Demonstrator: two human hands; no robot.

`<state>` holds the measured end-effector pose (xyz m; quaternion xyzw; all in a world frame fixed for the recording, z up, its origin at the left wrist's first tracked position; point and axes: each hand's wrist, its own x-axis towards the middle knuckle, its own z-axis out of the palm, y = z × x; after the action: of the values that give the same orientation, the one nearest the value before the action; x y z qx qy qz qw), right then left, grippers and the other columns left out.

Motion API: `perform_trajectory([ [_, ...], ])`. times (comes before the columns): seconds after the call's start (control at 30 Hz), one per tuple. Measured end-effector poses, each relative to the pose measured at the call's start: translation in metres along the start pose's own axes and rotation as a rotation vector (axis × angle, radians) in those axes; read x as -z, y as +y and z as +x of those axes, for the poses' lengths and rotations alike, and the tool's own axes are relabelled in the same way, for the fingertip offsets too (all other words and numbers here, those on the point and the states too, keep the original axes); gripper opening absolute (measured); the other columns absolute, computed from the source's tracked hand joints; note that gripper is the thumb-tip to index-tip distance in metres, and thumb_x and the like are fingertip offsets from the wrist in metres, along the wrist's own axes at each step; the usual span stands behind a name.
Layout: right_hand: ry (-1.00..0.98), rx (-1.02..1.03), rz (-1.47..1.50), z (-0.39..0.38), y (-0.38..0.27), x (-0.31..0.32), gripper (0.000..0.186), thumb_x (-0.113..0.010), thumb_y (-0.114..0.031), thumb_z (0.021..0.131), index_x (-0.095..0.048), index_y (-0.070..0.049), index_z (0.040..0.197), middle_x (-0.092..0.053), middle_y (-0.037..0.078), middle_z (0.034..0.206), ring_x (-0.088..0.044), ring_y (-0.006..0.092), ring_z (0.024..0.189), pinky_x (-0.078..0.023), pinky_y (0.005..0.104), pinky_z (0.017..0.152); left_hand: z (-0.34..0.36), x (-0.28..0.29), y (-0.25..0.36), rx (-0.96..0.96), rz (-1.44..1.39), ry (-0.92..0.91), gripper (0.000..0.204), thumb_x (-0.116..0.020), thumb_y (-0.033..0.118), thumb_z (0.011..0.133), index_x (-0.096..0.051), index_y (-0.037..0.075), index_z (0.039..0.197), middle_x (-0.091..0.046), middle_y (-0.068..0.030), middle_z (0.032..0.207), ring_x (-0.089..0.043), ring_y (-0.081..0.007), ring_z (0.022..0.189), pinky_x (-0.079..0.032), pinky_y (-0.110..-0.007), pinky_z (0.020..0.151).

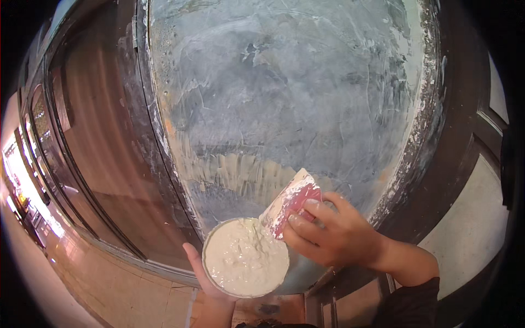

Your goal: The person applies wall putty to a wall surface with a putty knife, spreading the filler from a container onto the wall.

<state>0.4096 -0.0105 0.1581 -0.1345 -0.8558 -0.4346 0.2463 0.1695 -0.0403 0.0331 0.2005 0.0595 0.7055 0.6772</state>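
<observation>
My left hand [209,285] holds a round tub [246,296] from below and the side, its thumb up along the outer wall. Thick cream-coloured putty [240,259] fills the tub and looks wet and lumpy. My right hand [342,232] grips a flat red spreader [302,201], smeared with putty along its face and far edge. The spreader's lower left corner is at the tub's right rim, over the putty; whether it touches cannot be seen. Whitish putty coats my right fingertips. Ahead stands a grey, patchily coated wall panel [290,98].
Cream streaks [240,167] cross the panel's lower part. Dark brown wooden panelling [109,142] stands at the left, and a dark frame with pale panels [465,235] at the right. Tiled floor [131,287] shows at lower left, near a bright opening [27,169].
</observation>
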Motion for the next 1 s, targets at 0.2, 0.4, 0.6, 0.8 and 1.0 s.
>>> perform_trajectory([
  [0.2, 0.105, -0.127, -0.053, 0.024, 0.008, -0.021, 0.025, -0.073, -0.022, 0.084, -0.07, -0.013, 0.107, -0.064, -0.001, 0.097, -0.062, 0.0169, 0.085, -0.047, 0.0326, 0.06, 0.003, 0.032, 0.004, 0.016, -0.095, -0.095, 0.106, -0.024, 0.086, 0.097, -0.049, -0.001, 0.151, -0.056, -0.0208, 0.15, -0.058, -0.0378, 0.133, -0.048, -0.052, 0.112],
  [0.4, 0.157, -0.333, 0.081, 0.062, 0.022, -0.046, 0.019, -0.073, -0.015, 0.084, -0.07, -0.01, 0.103, -0.067, -0.001, 0.082, -0.058, 0.019, 0.072, -0.045, 0.0351, 0.05, 0.008, 0.047, 0.038, -0.039, -0.082, -0.018, 0.101, -0.028, 0.085, 0.098, -0.053, 0.002, 0.149, -0.057, -0.0214, 0.15, -0.06, -0.0422, 0.131, -0.05, -0.06, 0.109],
  [0.6, 0.259, -0.518, 0.188, 0.114, 0.03, -0.069, 0.015, -0.075, -0.011, 0.089, -0.068, -0.007, 0.102, -0.07, 0.004, 0.082, -0.059, 0.0252, 0.074, -0.046, 0.0395, 0.059, 0.02, 0.059, 0.079, -0.16, -0.01, 0.042, 0.104, -0.027, 0.087, 0.096, -0.05, 0.003, 0.153, -0.053, -0.0215, 0.154, -0.057, -0.0438, 0.134, -0.048, -0.063, 0.11],
  [0.8, 0.262, -0.582, 0.191, 0.141, 0.032, -0.101, 0.015, -0.073, -0.012, 0.09, -0.069, -0.008, 0.104, -0.073, 0.002, 0.089, -0.058, 0.0259, 0.082, -0.04, 0.0412, 0.072, 0.031, 0.084, 0.111, -0.182, 0.047, -0.052, 0.103, -0.026, 0.087, 0.096, -0.046, 0.005, 0.155, -0.051, -0.0181, 0.156, -0.056, -0.0417, 0.135, -0.051, -0.061, 0.107],
  [1.0, 0.223, -0.546, 0.092, 0.151, 0.027, -0.125, 0.016, -0.073, -0.013, 0.091, -0.068, -0.009, 0.105, -0.073, 0.001, 0.09, -0.055, 0.0233, 0.083, -0.035, 0.0415, 0.074, 0.042, 0.084, 0.127, -0.202, -0.013, -0.055, 0.098, -0.027, 0.083, 0.1, -0.051, 0.004, 0.151, -0.057, -0.0187, 0.151, -0.059, -0.0399, 0.132, -0.051, -0.058, 0.109],
])
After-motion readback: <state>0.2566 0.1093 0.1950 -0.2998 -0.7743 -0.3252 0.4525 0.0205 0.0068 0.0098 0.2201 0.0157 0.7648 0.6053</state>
